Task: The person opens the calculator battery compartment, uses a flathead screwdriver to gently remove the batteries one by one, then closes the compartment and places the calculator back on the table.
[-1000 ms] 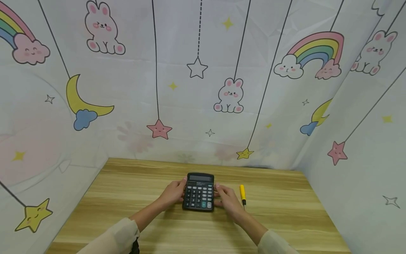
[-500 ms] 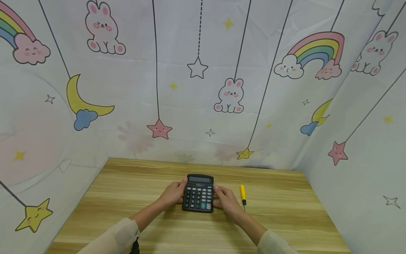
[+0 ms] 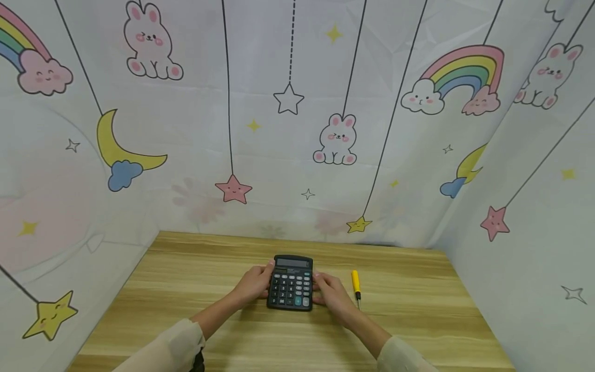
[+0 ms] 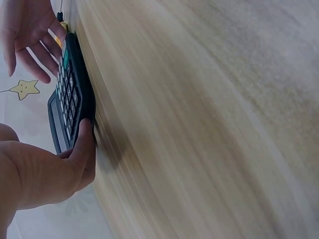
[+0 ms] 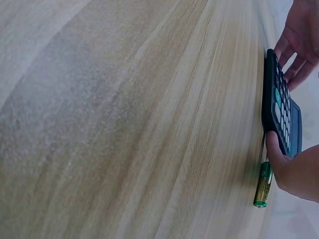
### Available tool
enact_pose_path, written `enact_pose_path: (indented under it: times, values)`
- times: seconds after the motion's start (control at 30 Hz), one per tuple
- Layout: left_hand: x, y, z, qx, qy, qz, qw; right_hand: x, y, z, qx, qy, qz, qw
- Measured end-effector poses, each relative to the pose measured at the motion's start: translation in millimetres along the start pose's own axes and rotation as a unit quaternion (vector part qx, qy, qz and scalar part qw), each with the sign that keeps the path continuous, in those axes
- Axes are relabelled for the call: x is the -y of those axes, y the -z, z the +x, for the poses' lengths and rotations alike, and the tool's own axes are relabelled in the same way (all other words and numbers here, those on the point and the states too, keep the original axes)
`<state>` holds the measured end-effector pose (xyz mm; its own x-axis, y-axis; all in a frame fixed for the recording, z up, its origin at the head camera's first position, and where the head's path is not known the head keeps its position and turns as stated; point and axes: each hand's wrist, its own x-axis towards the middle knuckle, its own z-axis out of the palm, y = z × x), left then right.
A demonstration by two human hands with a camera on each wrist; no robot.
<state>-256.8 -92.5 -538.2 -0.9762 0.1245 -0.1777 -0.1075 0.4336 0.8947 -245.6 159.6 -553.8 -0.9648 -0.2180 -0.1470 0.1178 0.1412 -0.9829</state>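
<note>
A black desktop calculator (image 3: 290, 284) with grey, black and green keys lies face up between my two hands, a digit at the right of its display. My left hand (image 3: 253, 284) holds its left edge, thumb near the display end. At the opposite edge, my right hand (image 3: 334, 295) holds it with its thumb on the side and fingers spread lower down. The left wrist view shows the calculator (image 4: 75, 94) close over the tabletop, left fingertips at its rim. Part of the fingers is hidden by the calculator.
A screwdriver (image 3: 356, 283) with a yellow and black handle lies right of my right hand on the wooden table (image 3: 186, 258). In the right wrist view a green battery (image 5: 263, 185) lies beside the right hand. A cartoon-printed white curtain (image 3: 279, 144) surrounds the table.
The calculator has shifted very slightly toward me and down between the first frame and now. Both hands have stayed on its edges; the screwdriver has not moved.
</note>
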Motion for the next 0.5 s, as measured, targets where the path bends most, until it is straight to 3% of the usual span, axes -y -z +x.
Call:
enact_pose_path:
  times: [0.5]
  values:
    - [-2.4,1.1,-1.3,0.006,-0.002,-0.008,1.0000,2.9,1.0,-3.1,0.001,-0.004,-0.007,1.000]
